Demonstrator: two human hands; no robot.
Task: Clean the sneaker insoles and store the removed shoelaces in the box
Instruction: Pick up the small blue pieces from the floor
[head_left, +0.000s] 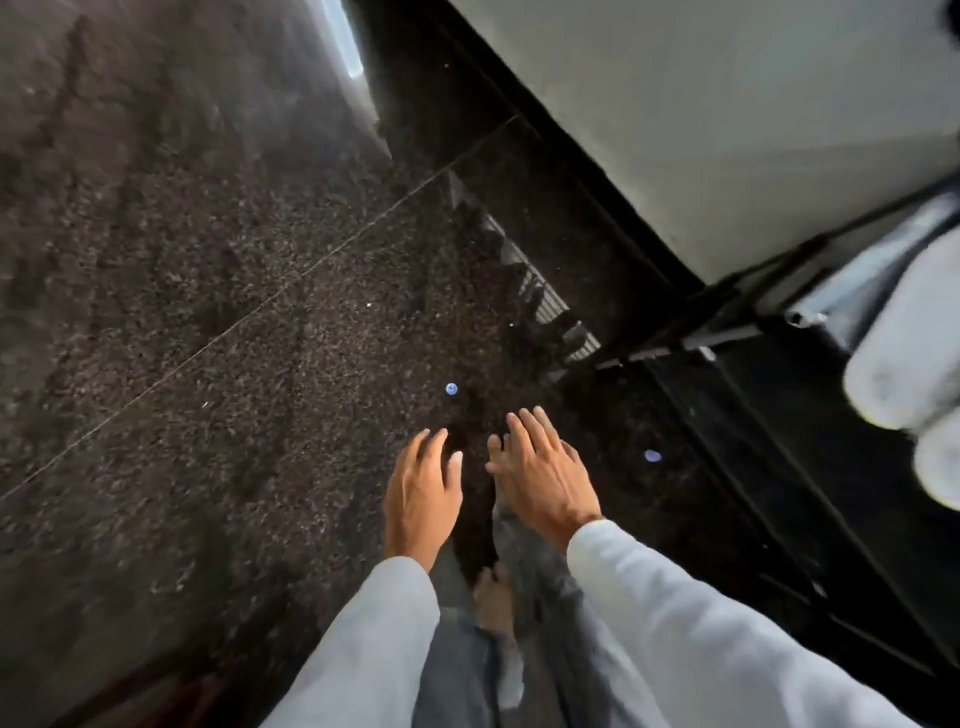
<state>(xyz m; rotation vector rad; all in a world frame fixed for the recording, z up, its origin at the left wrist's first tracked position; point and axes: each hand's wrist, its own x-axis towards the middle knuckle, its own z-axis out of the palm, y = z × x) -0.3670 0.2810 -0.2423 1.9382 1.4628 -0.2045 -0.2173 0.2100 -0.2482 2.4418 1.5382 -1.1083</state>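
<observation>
Both hands hover empty, fingers loose, over the dark speckled floor (208, 260) — left hand (421, 488), right hand (540, 478). The insoles, laces and box are out of sight; blurred white shapes (904, 343) at right may be sneakers. Insoles are probably light and floppy — pinch the heel edge.

long pale grey sleeves (691, 623) reach the wrists of both bare hands, above grey trousers (457, 670) and a bare foot (496, 603).
</observation>
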